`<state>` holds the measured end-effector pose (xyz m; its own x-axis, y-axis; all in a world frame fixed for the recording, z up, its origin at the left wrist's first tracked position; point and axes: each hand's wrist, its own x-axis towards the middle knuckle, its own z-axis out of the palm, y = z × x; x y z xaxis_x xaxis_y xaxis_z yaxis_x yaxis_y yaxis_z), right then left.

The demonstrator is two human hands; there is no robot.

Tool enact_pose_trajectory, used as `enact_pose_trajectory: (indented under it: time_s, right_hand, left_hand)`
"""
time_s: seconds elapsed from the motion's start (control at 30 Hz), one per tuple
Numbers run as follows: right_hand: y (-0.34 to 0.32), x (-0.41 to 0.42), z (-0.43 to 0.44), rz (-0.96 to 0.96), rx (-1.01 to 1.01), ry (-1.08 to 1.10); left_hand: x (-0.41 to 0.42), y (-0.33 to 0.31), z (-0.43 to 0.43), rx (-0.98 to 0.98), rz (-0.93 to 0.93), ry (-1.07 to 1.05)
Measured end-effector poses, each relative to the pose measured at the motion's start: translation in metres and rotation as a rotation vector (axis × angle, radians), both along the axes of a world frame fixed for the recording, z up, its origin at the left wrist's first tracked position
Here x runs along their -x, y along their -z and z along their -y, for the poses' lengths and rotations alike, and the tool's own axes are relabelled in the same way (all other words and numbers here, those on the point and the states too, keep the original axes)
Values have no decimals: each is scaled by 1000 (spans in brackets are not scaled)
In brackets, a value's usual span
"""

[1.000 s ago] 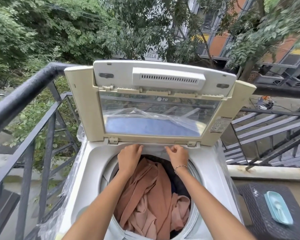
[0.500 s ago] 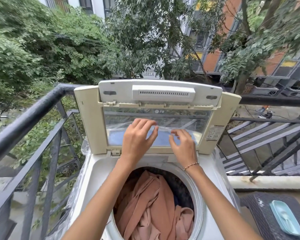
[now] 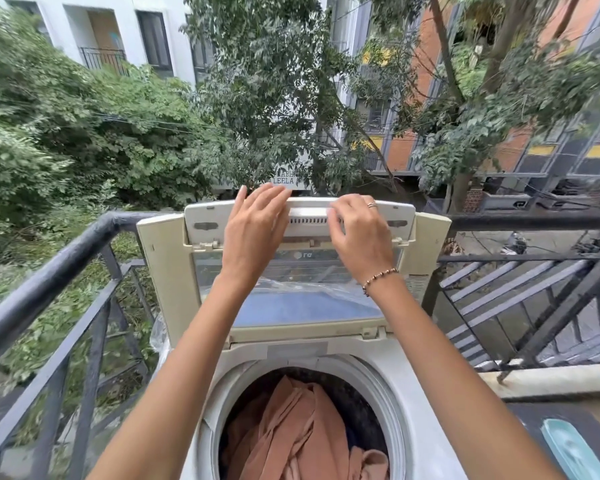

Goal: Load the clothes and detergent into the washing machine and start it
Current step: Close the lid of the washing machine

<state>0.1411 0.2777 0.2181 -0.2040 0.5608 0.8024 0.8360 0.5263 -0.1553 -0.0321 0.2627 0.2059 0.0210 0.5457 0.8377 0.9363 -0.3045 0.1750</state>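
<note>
A white top-loading washing machine (image 3: 426, 414) stands in front of me with its cream lid (image 3: 160, 271) raised upright. Peach-coloured clothes (image 3: 298, 434) and some dark fabric fill the drum. My left hand (image 3: 253, 230) is raised to the lid's top edge, fingers spread and resting over it. My right hand (image 3: 361, 233), with a ring and a bead bracelet, lies on the lid's top handle part, fingers curled over the edge. No detergent container is visible.
A black metal railing (image 3: 49, 282) runs along the left and behind the machine, continuing on the right (image 3: 534, 216). A dark wicker table with a light blue tray (image 3: 572, 452) sits at the lower right. Trees and buildings lie beyond.
Both hands rose from the back rim of the drum, past the lid's window, up to the lid's top edge. The camera view tilted upward.
</note>
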Motion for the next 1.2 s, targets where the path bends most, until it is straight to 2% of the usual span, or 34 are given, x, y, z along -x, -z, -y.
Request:
enact_pose_trajectory:
  time_s: [0.13, 0.43, 0.6, 0.73, 1.0, 1.2]
  right_hand:
    - [0, 3, -7, 7, 34, 11]
    - [-17, -2, -12, -17, 182, 69]
    - [-25, -10, -1, -21, 242, 65]
    - [-29, -16, 15, -2, 285, 41]
    - [-35, -33, 61, 19, 366, 13]
    - [-37, -45, 96, 200, 532, 14]
  left_hand:
    - [-1, 1, -4, 100, 26, -17]
    - [-4, -22, -2, 171, 153, -3]
    - [-8, -24, 10, 193, 159, -26]
    - [-9, -26, 27, 216, 141, -2]
    - [-5, -32, 69, 439, 36, 19]
    - [1, -23, 105, 527, -65, -35]
